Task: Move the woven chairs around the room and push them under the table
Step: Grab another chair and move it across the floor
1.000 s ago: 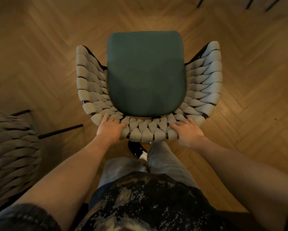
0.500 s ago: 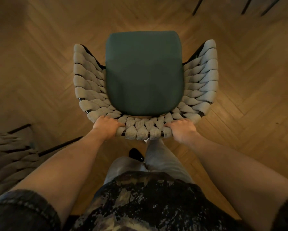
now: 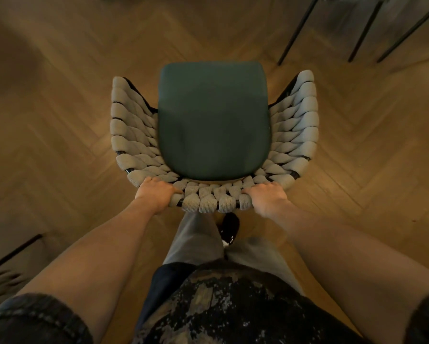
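Hands, L (image 3: 156, 193) & R (image 3: 266, 197), grip woven chair (image 3: 213, 120) backrest top.

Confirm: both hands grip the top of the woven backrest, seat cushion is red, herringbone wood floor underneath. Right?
Not quite. The seat cushion is dark green, not red, as the head view shows. The rest stands: the left hand and the right hand both grip the top of the woven backrest, and the herringbone wood floor lies underneath.
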Demonstrator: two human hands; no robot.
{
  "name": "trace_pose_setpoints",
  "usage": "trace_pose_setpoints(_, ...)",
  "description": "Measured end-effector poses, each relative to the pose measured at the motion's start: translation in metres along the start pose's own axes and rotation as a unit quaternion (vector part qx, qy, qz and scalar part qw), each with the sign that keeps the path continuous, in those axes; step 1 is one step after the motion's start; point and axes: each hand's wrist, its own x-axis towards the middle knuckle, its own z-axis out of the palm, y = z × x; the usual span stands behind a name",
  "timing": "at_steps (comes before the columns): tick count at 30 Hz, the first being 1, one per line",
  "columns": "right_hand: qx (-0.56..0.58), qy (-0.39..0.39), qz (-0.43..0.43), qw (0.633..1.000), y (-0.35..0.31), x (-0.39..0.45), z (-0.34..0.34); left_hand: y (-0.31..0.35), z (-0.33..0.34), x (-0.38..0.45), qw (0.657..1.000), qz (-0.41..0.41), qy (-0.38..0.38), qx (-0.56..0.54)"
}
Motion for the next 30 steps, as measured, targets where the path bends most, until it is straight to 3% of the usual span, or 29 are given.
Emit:
trace_pose_setpoints(16,0.001,0.000,0.025,1.000,0.065,0.159,-0.203,-0.117,-0.168,0.176,1.000,-0.001,0.011,0.020)
trace_pose_setpoints(30,-0.007,0.049,0.014,0.999,0.116,0.313,-0.388,-0.231,-0.312,0.331,1.000,-0.009,0.021,0.001)
